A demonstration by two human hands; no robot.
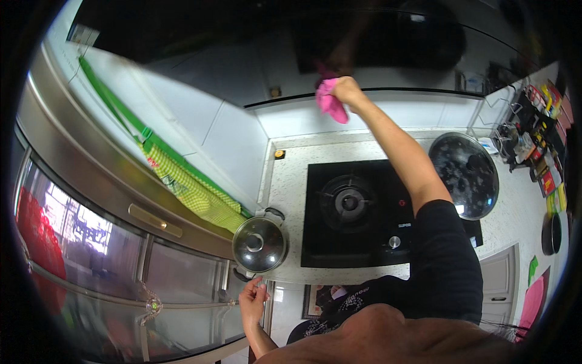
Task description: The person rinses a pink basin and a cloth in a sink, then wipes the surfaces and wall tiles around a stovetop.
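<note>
My right hand (348, 92) grips a bunched pink cloth (334, 107) at the lower edge of a glossy black range hood (227, 59), which mirrors the hand and cloth. Below my outstretched right arm lies a black glass gas cooktop (359, 250), its left burner (349, 202) bare. My left hand (254, 298) is raised near the counter's front edge, fingers loosely bent, holding nothing. Just beyond it stands a lidded pot (268, 241) with black side handles, at the left of the counter.
A large round glass-lidded pan (464, 175) covers the cooktop's right side. A green checked apron (200, 195) hangs on the left wall beside a glass-fronted cabinet (186, 273). Racks with packets and bottles (541, 141) stand at the right. A small round yellow-and-black item (279, 154) sits in the back left corner.
</note>
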